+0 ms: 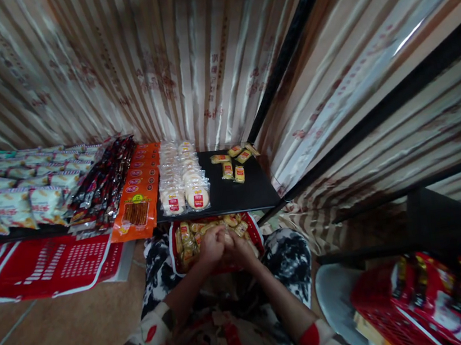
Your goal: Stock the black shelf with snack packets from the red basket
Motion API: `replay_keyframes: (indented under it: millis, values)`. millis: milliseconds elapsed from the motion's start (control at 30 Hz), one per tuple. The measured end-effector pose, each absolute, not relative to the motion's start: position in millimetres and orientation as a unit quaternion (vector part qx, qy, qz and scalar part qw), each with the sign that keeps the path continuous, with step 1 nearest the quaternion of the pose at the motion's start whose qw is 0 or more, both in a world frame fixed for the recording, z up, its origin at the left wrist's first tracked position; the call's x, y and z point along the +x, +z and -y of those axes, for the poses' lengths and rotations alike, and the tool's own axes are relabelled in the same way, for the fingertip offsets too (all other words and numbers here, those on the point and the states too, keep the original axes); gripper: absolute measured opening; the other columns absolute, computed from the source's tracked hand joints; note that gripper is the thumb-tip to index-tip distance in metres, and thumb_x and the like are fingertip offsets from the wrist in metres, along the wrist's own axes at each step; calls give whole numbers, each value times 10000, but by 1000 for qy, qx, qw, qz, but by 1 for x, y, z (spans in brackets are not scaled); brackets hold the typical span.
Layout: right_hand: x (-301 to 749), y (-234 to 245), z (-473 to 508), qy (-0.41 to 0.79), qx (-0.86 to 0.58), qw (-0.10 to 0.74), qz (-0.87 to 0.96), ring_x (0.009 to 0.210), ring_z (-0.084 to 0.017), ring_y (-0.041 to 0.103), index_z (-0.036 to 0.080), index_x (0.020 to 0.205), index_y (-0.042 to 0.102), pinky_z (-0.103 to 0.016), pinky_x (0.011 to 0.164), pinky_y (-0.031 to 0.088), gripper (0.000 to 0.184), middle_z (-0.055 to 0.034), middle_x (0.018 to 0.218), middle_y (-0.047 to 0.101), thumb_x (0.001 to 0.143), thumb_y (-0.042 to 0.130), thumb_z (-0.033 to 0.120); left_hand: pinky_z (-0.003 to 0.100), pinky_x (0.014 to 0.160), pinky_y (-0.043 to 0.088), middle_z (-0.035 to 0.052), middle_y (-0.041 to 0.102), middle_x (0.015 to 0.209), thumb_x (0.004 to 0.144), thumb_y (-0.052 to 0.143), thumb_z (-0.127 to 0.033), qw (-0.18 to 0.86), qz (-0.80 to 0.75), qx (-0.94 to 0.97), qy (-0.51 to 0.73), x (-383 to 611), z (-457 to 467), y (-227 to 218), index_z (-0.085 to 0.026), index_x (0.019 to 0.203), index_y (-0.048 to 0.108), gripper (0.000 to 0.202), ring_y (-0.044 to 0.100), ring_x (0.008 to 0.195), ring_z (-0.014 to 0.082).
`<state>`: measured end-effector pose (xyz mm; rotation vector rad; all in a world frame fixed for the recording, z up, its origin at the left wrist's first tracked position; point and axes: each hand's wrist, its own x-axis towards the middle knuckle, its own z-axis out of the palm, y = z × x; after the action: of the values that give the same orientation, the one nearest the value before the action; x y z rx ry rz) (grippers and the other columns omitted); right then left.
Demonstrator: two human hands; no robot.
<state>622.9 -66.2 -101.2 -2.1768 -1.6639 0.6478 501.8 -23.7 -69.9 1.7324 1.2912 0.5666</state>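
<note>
Both hands are held together over a red basket [257,230] that rests on the person's lap, just below the front edge of a black shelf [233,194]. The left hand [212,246] and the right hand [239,249] are pressed against each other with the fingers curled inward. Whether anything is gripped between them cannot be told, since the palms are hidden. The basket is filled with small yellow packets [188,236], and the hands are placed directly above these.

On the shelf, a few loose yellow packets [233,163] are scattered toward the right rear corner, with bare black surface left around them. To their left, round white cakes [183,181] in clear wrappers are laid in two rows from front to back. Beside these, orange packets [138,199] are set in an overlapping line, then dark packets [102,183], then pale bags [16,189] ranked in rows at the far left.

The shelf is backed by a striped, shiny curtain [135,66], which is also drawn along the right side behind a black frame [290,46]. Below the shelf at the left, red perforated panels [47,267] are laid flat on a brown floor [57,342]. At the lower right, a red crate [375,300] is seen with red bags [441,286] stacked by it.
</note>
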Motion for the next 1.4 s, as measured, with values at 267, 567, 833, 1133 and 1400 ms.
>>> replay_keyframes:
  millis: [267,567,833,1133,1400]
  values:
    - [594,-69,39,427,-660,422,452,766,-182,620,170,943,570,-309,712,502,320,-44,858,675,718,566,399,356,981,411,109,580,1129,778,408,-120,294,-561,670,386,461,22,-62,-140,1130,568,387,516,1103,201]
    - [550,-53,9,491,-581,495,420,702,-145,587,174,850,568,-283,686,498,291,-9,799,649,677,630,401,406,1048,337,162,430,1324,768,530,-268,228,-566,687,394,444,25,-71,-118,1333,324,620,386,1255,257]
    - [522,-42,-16,423,-574,465,526,797,-161,587,181,969,588,-304,778,488,300,-27,887,645,767,552,400,389,1040,349,144,376,1358,831,488,-275,175,-590,639,461,432,5,-63,-175,1397,225,632,371,1270,248]
    - [525,-36,-27,126,-635,423,634,1191,-235,429,170,1202,516,-432,1001,361,392,-132,1259,504,851,466,337,450,1034,333,182,369,1323,848,477,-313,135,-617,622,463,420,-34,-54,-135,1396,247,620,347,1259,292]
    - [564,-59,-35,16,-690,365,625,1352,-284,159,222,1368,354,-536,1042,250,511,-111,1504,152,875,421,335,474,1053,294,204,276,1412,855,467,-309,113,-630,640,426,419,-45,-59,-132,1409,221,631,267,1320,321]
